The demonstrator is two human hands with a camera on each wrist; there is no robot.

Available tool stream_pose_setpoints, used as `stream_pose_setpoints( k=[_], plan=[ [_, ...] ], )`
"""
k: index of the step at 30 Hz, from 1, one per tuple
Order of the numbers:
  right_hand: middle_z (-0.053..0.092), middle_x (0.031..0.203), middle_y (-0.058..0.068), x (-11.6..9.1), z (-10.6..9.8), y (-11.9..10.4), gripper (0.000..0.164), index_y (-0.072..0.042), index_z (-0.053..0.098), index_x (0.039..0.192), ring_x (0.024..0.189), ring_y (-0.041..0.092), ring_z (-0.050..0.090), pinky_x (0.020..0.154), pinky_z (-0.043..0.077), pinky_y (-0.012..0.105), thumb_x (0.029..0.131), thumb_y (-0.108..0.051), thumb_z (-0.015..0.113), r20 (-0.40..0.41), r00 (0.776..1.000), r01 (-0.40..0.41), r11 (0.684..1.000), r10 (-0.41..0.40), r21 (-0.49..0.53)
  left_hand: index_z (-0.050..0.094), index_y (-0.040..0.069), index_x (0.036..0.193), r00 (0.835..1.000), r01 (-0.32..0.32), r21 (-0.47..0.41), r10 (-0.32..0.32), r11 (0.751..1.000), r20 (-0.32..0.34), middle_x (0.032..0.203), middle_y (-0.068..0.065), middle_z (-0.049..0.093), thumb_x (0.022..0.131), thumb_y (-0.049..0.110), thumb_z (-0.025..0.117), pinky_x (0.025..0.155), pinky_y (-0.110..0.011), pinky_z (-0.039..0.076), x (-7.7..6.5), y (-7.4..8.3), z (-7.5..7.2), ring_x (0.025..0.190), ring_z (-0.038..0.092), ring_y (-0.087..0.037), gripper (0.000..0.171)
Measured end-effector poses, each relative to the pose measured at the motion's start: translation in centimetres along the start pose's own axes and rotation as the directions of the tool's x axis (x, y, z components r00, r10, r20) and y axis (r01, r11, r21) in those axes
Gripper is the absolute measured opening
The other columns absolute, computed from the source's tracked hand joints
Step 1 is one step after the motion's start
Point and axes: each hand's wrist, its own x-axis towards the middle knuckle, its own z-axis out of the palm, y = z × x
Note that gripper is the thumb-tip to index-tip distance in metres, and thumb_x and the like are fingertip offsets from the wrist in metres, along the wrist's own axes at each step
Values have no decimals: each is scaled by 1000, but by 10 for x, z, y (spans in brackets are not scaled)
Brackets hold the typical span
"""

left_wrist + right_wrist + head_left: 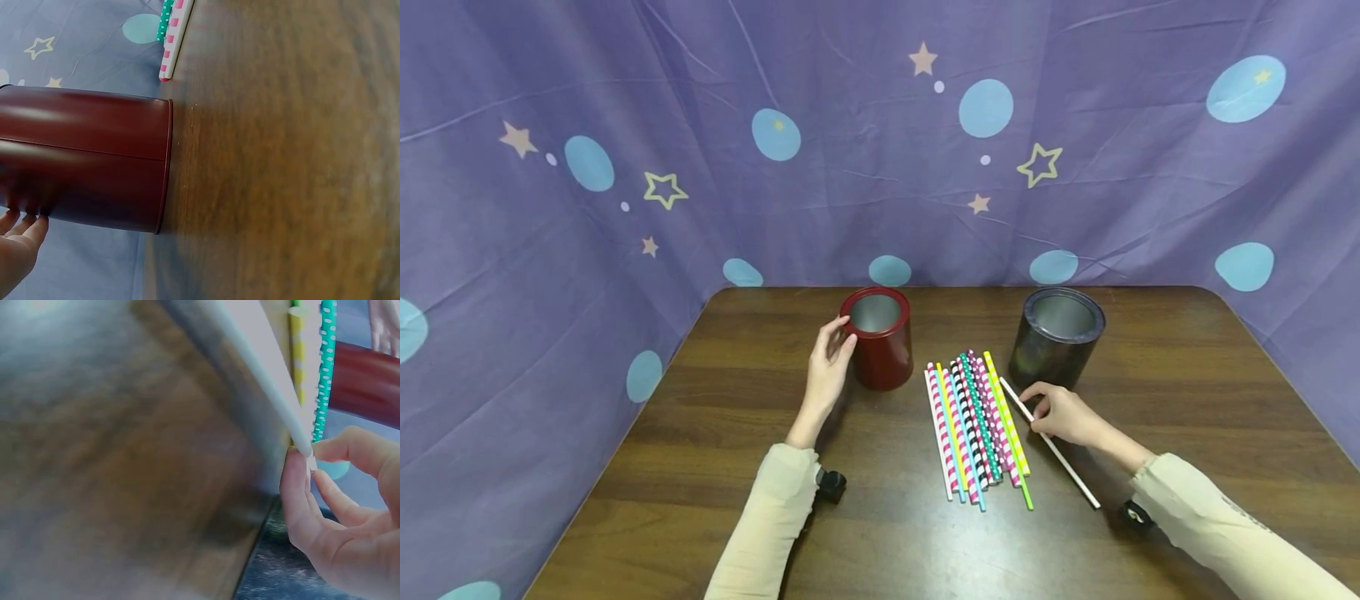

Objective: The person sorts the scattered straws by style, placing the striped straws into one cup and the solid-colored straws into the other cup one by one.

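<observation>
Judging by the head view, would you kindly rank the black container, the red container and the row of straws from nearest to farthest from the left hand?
1. Red container, beside the left hand.
2. Row of straws, in the middle.
3. Black container, on the right side.

The left sleeve [760, 525] and right sleeve [1240, 537] are cut off by the head view's lower edge, and the latter's dark marking [1246, 512] is too small to be read. The black canister [1047, 354] is partly hidden at its base by the right hand [1066, 415]. In the left wrist view, the red canister [81, 156] and left hand [19, 253] are cut off by the left edge; in the right wrist view, the white straw [272, 381] is cut off at the top and the tabletop [125, 456] blurred.
</observation>
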Motion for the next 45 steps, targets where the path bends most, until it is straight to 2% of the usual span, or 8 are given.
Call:
stream_pose_setpoints(
  k=[4, 10, 18, 24, 29, 33, 40, 45],
  plan=[
    [53, 58, 0, 1, -5, -6, 37, 7, 52, 104, 46, 8, 48, 43, 41, 22, 68, 6, 61, -60, 998, 10, 1000, -8, 18, 44, -10, 120, 1000, -7, -12, 7, 1000, -4, 126, -24, 40, 87, -1, 50, 101, -31, 33, 0, -1, 0, 121, 38, -30, 34],
    [53, 66, 4, 3, -14, -22, 39, 10, 50, 108, 50, 7, 47, 45, 42, 21, 69, 7, 58, -108, 994, 33, 994, -22, 108, 44, -9, 119, 1000, -11, -13, 11, 1000, -12, 125, -23, 42, 87, -1, 51, 101, -31, 32, 0, -3, 0, 120, 39, -29, 34],
    [50, 73, 10, 9, -24, -51, 37, 14, 45, 109, 58, 4, 49, 50, 49, 23, 74, 11, 54, -170, 983, 108, 965, -68, 240, 44, -9, 120, 1000, 8, -39, -9, 999, -24, 126, -22, 42, 87, -1, 51, 102, -31, 32, -1, -3, 1, 121, 38, -28, 34],
    [52, 77, 15, 18, -28, -70, 34, 13, 44, 110, 63, 6, 53, 55, 52, 27, 77, 12, 51, -242, 966, 171, 932, -94, 319, 44, -9, 120, 1000, 7, -56, -9, 998, -29, 126, -23, 42, 87, -1, 51, 102, -32, 32, 0, -2, 2, 121, 38, -29, 35],
    [53, 81, 22, 26, -30, -85, 32, 12, 45, 110, 66, 9, 55, 57, 53, 28, 79, 12, 51, -300, 948, 227, 890, -108, 396, 44, -11, 120, 999, 1, -61, -3, 998, -37, 125, -24, 43, 87, -2, 51, 101, -31, 33, 0, -2, 2, 120, 39, -30, 35],
    [55, 81, 19, 31, -32, -95, 32, 11, 44, 110, 66, 8, 56, 57, 53, 25, 79, 12, 52, -343, 934, 260, 856, -105, 447, 44, -11, 120, 999, 0, -68, -2, 998, -42, 125, -26, 42, 86, -3, 51, 102, -33, 32, -1, -3, 2, 120, 39, -30, 35],
    [56, 78, 0, 40, -34, -108, 33, 10, 44, 111, 67, 6, 57, 61, 54, 26, 79, 11, 53, -390, 914, 310, 813, -111, 494, 44, -11, 119, 999, -8, -78, 4, 997, -48, 125, -28, 42, 86, -3, 51, 102, -33, 32, 0, -5, 2, 119, 39, -31, 35],
    [56, 78, 2, 46, -33, -120, 33, 9, 44, 110, 67, 7, 58, 62, 54, 28, 78, 13, 53, -434, 895, 346, 771, -101, 535, 44, -11, 119, 999, -6, -78, 2, 997, -50, 125, -28, 42, 86, -3, 51, 102, -33, 32, 0, -6, 2, 119, 39, -31, 35]
  ],
)
